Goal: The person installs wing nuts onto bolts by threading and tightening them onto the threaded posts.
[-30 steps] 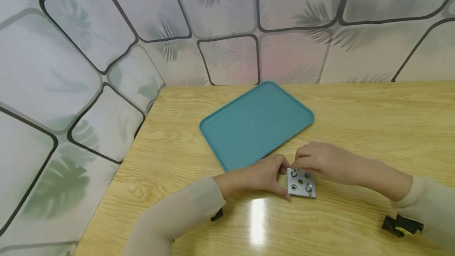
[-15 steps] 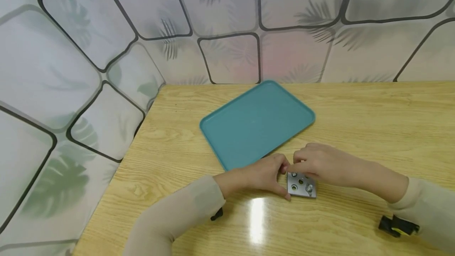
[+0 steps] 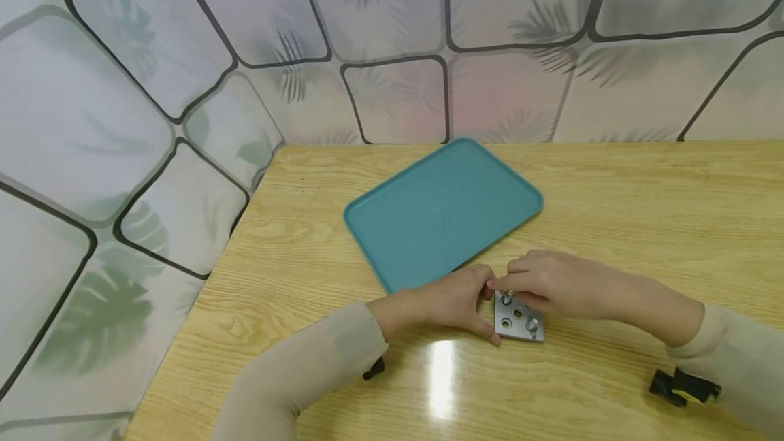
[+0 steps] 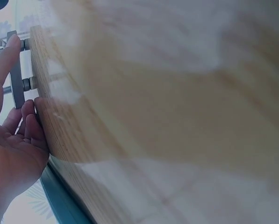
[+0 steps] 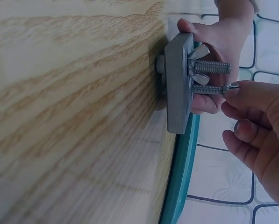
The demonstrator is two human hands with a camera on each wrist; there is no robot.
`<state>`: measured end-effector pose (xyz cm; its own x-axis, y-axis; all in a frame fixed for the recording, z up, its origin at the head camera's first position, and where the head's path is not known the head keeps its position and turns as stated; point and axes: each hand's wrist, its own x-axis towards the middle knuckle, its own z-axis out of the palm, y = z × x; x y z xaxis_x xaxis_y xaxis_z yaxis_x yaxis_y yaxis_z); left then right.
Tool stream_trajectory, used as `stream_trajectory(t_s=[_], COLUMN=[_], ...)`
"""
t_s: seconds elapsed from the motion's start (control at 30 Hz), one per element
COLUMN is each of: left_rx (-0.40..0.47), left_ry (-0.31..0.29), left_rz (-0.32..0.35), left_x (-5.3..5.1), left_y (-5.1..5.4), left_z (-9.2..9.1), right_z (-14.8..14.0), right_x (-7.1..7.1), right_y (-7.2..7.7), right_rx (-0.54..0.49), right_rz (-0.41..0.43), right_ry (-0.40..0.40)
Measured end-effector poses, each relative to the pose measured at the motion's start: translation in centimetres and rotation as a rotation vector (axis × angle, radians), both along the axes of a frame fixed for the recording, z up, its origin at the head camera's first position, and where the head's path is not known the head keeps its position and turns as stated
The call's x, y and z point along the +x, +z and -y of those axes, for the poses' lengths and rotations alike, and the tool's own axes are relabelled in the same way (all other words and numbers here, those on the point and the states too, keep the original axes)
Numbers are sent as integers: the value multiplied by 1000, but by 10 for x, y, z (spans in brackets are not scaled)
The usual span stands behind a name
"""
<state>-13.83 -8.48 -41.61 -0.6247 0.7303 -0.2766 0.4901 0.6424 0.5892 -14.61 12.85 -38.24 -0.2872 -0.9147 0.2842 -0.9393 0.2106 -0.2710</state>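
Observation:
A square grey metal plate [image 3: 512,329] with several holes sits just above the wooden tabletop, propped on bolt heads. Two threaded bolts pass up through it. Down against the plate on one bolt [image 5: 216,67] is a wing nut [image 5: 201,52]. My left hand [image 3: 456,301] grips the plate's left side, thumb at the near corner and fingers at the far one. At the tip of the other bolt [image 5: 207,89], my right hand [image 3: 566,286] pinches a small metal wing nut [image 5: 231,87] between thumb and forefinger; the fingers partly hide it.
A teal tray [image 3: 441,216] lies at an angle behind the hands, close to the left hand. The wooden table [image 3: 643,209] meets a patterned wall [image 3: 508,97] at the back and left.
My right hand has shifted slightly left, and its fingers have turned over the far bolt, covering its tip half a second ago and showing it again now. The left hand and plate stay put.

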Motion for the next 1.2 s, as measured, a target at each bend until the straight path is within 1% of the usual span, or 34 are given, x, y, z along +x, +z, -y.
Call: stream_trajectory(t_s=[0.1,0.27,0.37,0.43,0.53,0.6,0.73,0.77,0.83,0.97,1.2], left_rx=[0,1,-2,-4,-3,0,9,11,12,11,8], left_ry=[-3,-4,0,1,-2,-7,-11,-12,-11,-13,-21], left_rz=[2,5,12,12,11,8,14,15,15,9,-7], left_x=[0,0,0,0,0,-1,-1,-1,-2,-2,-2], left_y=[0,-1,-1,-1,-2,-2,-3,-3,-3,-3,-3], left_z=[0,1,1,1,1,1,1,1,1,1,1], right_z=[1,1,1,1,1,2,1,1,0,1,3], right_x=[-1,-2,-1,-1,-2,-4,-6,-7,-8,-8,-4], right_y=[-1,0,0,0,1,3,6,6,5,2,5], right_rx=[-11,-22,-11,3,36,66,113,118,122,116,137], right_rz=[0,-32,-20,9,92,194,415,457,505,522,449], right_ry=[9,34,36,33,33,25,-21,-33,-48,-50,-82])
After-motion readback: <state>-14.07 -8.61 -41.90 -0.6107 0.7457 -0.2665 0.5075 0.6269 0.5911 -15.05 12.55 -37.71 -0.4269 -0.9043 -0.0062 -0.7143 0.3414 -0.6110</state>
